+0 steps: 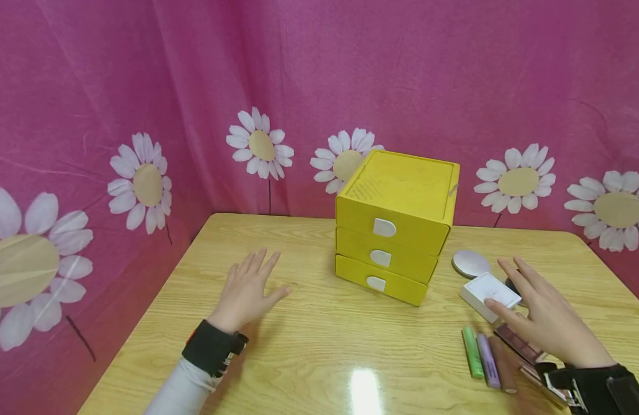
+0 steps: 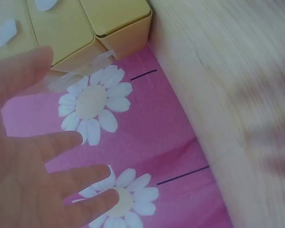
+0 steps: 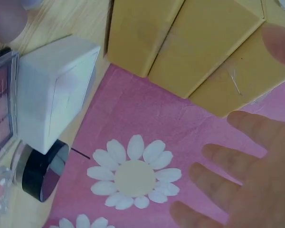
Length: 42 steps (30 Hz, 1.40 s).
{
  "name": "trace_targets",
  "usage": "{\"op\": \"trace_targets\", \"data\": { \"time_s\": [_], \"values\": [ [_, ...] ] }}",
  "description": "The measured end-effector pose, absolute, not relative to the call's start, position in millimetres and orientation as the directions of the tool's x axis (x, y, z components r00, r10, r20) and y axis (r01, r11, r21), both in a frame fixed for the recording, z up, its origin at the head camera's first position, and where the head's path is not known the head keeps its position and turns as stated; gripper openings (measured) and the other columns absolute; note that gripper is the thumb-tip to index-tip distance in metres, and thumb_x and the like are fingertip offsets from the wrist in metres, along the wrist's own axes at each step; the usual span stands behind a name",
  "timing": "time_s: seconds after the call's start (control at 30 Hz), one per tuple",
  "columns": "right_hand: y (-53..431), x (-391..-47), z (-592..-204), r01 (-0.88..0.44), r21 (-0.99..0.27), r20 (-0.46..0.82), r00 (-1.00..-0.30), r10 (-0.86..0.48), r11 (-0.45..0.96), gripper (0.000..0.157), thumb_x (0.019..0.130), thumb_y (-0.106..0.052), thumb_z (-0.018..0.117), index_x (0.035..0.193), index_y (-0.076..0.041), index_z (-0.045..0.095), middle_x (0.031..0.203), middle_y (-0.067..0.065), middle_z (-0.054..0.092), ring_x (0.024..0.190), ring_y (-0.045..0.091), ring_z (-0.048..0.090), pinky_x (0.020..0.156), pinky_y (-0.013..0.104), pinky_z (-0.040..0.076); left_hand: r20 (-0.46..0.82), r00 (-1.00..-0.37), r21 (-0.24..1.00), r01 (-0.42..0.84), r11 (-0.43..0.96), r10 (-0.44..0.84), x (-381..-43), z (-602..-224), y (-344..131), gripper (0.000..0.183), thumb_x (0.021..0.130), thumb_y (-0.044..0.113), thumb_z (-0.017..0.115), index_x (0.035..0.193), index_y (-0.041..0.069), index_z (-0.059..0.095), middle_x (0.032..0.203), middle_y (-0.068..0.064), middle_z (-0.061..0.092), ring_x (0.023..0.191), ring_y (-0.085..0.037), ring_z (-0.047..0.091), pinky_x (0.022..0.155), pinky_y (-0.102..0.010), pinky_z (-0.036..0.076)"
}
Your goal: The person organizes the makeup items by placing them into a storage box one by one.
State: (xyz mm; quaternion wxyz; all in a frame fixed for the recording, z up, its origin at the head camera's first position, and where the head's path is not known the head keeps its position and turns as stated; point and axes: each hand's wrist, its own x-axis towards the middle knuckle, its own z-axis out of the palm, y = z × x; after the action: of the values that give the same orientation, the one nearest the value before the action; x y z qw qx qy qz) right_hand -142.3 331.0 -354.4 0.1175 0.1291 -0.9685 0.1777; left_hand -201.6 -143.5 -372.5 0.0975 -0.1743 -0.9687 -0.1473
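Note:
My left hand is held over the table left of the drawer box, fingers spread and nothing in it. My right hand hovers above a group of cosmetics on the right, its fingers also extended and holding nothing. The yellow three-drawer box stands between the hands, farther back, each drawer bearing a white tab. Nearest the right hand are a white box and an eyeshadow palette, partly covered by the hand. A black-lidded jar shows beside the white box in the right wrist view.
A round silver tin lies right of the drawers. Green, purple and brown tubes lie side by side at the front right. Behind the wooden table hangs a pink curtain with daisies.

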Motion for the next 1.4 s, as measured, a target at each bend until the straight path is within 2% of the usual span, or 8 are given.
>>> {"op": "trace_targets", "data": {
  "time_s": [0.23, 0.63, 0.73, 0.87, 0.97, 1.07, 1.13, 1.4],
  "values": [
    [328, -149, -358, -0.301, -0.452, 0.257, -0.945, -0.201, 0.84, 0.075, 0.089, -0.03, 0.06, 0.147, -0.011, 0.016, 0.146, 0.028, 0.014, 0.128, 0.051, 0.017, 0.08, 0.074, 0.025, 0.199, -0.918, 0.364, 0.393, 0.844, 0.342, -220, -375, -137, 0.071, 0.087, 0.044, 0.056, 0.142, 0.008, 0.031, 0.143, -0.02, 0.032, 0.132, -0.037, 0.026, 0.105, -0.056, 0.019],
    [304, -168, -380, -0.373, -0.715, 0.284, -0.928, -0.243, 0.591, 0.057, 0.096, -0.012, 0.046, 0.145, -0.002, 0.018, 0.143, 0.03, 0.02, 0.123, 0.053, 0.024, 0.09, 0.062, 0.026, 0.139, -0.942, 0.747, 0.302, 0.592, 0.306, -263, -394, -107, 0.056, 0.095, 0.029, 0.049, 0.139, -0.002, 0.033, 0.139, -0.023, 0.036, 0.129, -0.036, 0.032, 0.105, -0.047, 0.028],
    [295, -176, -386, -0.339, -0.765, 0.256, -0.94, -0.224, 0.547, 0.055, 0.099, -0.015, 0.041, 0.144, 0.001, 0.016, 0.143, 0.029, 0.019, 0.124, 0.052, 0.023, 0.1, 0.034, 0.033, 0.14, -0.948, 0.773, 0.285, 0.566, 0.286, -269, -397, -100, 0.053, 0.095, 0.026, 0.049, 0.137, -0.004, 0.036, 0.135, -0.024, 0.041, 0.123, -0.039, 0.039, 0.1, -0.047, 0.034],
    [283, -186, -392, -0.3, -0.815, 0.239, -0.953, -0.183, 0.496, 0.054, 0.1, -0.019, 0.036, 0.144, 0.002, 0.013, 0.143, 0.031, 0.019, 0.125, 0.051, 0.023, 0.081, 0.0, 0.03, 0.094, -0.966, 0.821, 0.212, 0.53, 0.24, -278, -402, -92, 0.05, 0.095, 0.029, 0.05, 0.135, 0.001, 0.04, 0.134, -0.02, 0.045, 0.119, -0.036, 0.045, 0.098, -0.044, 0.038],
    [277, -191, -396, -0.246, -0.864, 0.204, -0.969, -0.141, 0.44, 0.056, 0.101, -0.025, 0.031, 0.145, 0.003, 0.009, 0.144, 0.031, 0.017, 0.127, 0.049, 0.021, 0.092, 0.008, 0.033, 0.034, -0.972, 0.872, 0.141, 0.468, 0.231, -285, -405, -86, 0.05, 0.095, 0.032, 0.049, 0.135, 0.004, 0.042, 0.135, -0.015, 0.046, 0.12, -0.032, 0.045, 0.095, -0.043, 0.041],
    [273, -197, -402, -0.148, -0.937, 0.118, -0.987, -0.111, 0.318, 0.065, 0.1, -0.038, 0.027, 0.145, 0.001, 0.001, 0.147, 0.03, 0.008, 0.132, 0.045, 0.013, 0.108, 0.033, 0.026, -0.036, -0.968, 0.919, 0.064, 0.388, 0.246, -291, -407, -79, 0.05, 0.095, 0.033, 0.047, 0.137, 0.005, 0.041, 0.135, -0.014, 0.045, 0.119, -0.031, 0.046, 0.092, -0.043, 0.044],
    [272, -204, -412, -0.07, -0.98, 0.049, -0.992, -0.113, 0.188, 0.072, 0.098, -0.045, 0.026, 0.145, -0.001, -0.007, 0.148, 0.028, -0.001, 0.134, 0.042, 0.004, 0.108, 0.046, 0.019, -0.061, -0.964, 0.936, 0.035, 0.351, 0.259, -295, -408, -73, 0.05, 0.096, 0.032, 0.046, 0.137, 0.003, 0.04, 0.135, -0.016, 0.045, 0.118, -0.032, 0.047, 0.091, -0.044, 0.045],
    [257, -216, -437, 0.111, -0.993, -0.104, -0.986, -0.127, -0.047, 0.08, 0.094, -0.054, 0.024, 0.142, -0.004, -0.017, 0.149, 0.02, -0.013, 0.135, 0.036, -0.005, 0.11, 0.046, 0.006, -0.096, -0.95, 0.963, -0.014, 0.269, 0.296, -305, -414, -53, 0.049, 0.097, 0.029, 0.043, 0.135, -0.003, 0.04, 0.135, -0.02, 0.044, 0.121, -0.032, 0.044, 0.098, -0.04, 0.04]
  ]
}}
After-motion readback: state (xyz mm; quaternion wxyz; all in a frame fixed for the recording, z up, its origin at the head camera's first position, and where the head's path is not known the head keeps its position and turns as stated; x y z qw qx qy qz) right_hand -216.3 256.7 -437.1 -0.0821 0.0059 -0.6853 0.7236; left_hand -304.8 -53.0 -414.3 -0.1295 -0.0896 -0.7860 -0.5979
